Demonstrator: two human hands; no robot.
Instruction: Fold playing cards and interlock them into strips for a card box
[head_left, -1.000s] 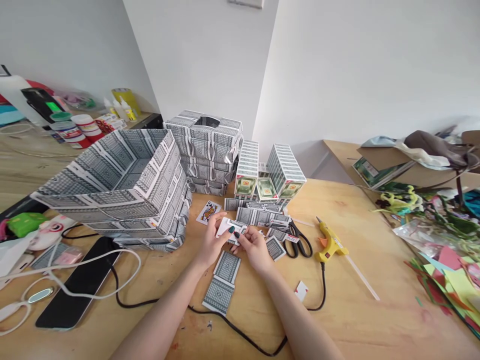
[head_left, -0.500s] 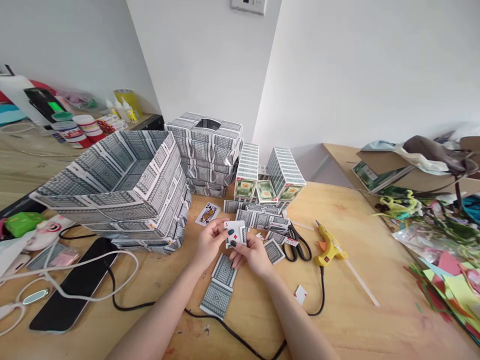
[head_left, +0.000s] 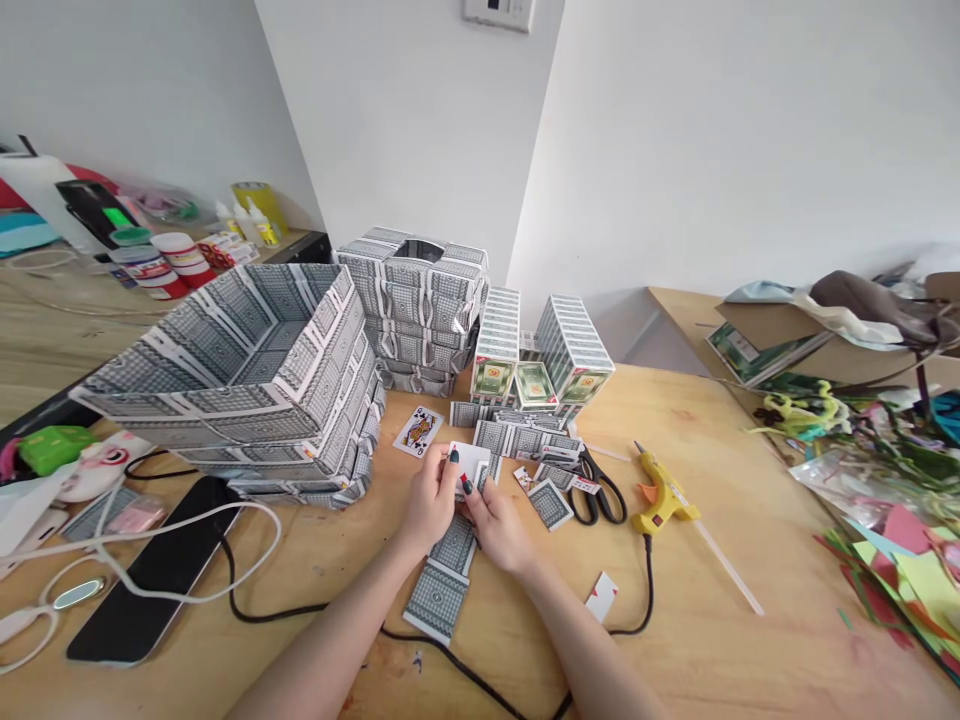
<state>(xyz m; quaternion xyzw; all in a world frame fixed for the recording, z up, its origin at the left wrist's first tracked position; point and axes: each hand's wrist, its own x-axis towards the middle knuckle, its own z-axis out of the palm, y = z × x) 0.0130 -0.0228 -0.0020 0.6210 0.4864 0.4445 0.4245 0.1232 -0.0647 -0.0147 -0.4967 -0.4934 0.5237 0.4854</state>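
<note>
Between my two hands is a white playing card (head_left: 469, 456) with red diamond marks, its patterned edge showing at the right. My left hand (head_left: 429, 502) pinches its left side, thumb on the face. My right hand (head_left: 501, 527) is closed on its lower right corner. Fingers partly hide the card. Below the hands, patterned face-down cards (head_left: 436, 602) lie overlapping on the table. A queen card (head_left: 418, 431) rests face up to the left, and a loose patterned card (head_left: 550, 505) to the right.
Black scissors (head_left: 610, 492) and a yellow glue gun (head_left: 660, 492) lie to the right. Boxes made of cards (head_left: 322, 375) stand at the left and behind. Card packs (head_left: 576, 345) are stacked at the back. A black cable (head_left: 457, 665) crosses the front; a phone (head_left: 154, 570) lies left.
My left hand has turned more upright, its fingers drawn in along the card's left side. My right hand has shifted slightly, and the card's face is more covered. The view has moved a little.
</note>
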